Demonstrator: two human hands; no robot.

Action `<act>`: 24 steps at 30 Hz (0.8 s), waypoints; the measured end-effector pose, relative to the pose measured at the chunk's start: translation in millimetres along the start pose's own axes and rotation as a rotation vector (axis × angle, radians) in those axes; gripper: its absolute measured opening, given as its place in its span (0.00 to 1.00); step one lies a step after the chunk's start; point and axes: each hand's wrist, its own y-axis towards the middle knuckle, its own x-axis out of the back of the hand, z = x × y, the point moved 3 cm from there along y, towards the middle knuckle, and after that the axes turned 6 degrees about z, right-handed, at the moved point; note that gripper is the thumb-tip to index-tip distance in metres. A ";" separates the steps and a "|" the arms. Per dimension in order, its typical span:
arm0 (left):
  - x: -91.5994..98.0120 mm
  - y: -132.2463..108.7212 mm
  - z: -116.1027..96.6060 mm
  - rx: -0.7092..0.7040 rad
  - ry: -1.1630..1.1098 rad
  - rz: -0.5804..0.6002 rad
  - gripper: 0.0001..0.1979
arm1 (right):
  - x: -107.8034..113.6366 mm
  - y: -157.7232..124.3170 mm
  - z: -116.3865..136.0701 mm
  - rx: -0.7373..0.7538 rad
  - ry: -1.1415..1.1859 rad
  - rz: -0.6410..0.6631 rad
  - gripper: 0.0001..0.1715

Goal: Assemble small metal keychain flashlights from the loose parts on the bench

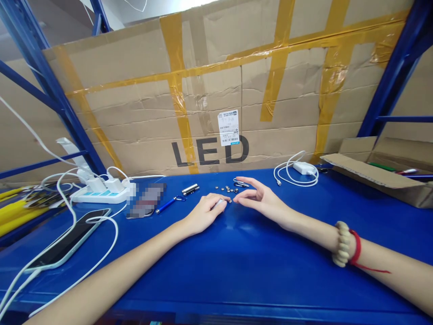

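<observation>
My left hand [206, 212] rests low over the blue table [216, 266], its fingers curled and thumb drawn in. A small pale thing shows between thumb and fingers, too hidden to name. Near its fingertips lies a tiny shiny piece. Opposite, my right hand [264, 201] hovers with fingers apart and nothing visible between them. Just beyond both hands are several small round metal pieces like button cells [228, 188]. A dark piece with a silver clip [241, 183] lies by my right fingertips. Left of my left hand are short silver and black cylinders [191, 189] and a slim blue tube with a clip [169, 205].
Two phones, one blurred [147, 201] and one dark-screened [69, 239], lie at left beside a white power strip [103, 194] and loose cables. A white charger [304, 169] with coiled cable sits back right, near an open cardboard box [379, 180]. A large carton [142, 122] stands behind.
</observation>
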 end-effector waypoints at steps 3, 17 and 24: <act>1.7 -1.0 -1.3 -0.025 -0.017 -0.034 0.17 | 0.2 -0.1 2.6 -0.094 0.221 0.015 0.36; 1.4 -0.9 -3.7 -0.014 0.003 -0.028 0.16 | 0.4 -1.5 4.0 -0.148 0.348 0.017 0.38; 0.7 -1.0 -4.3 -0.034 0.024 -0.005 0.16 | -0.5 -0.9 4.5 -0.170 0.274 0.009 0.43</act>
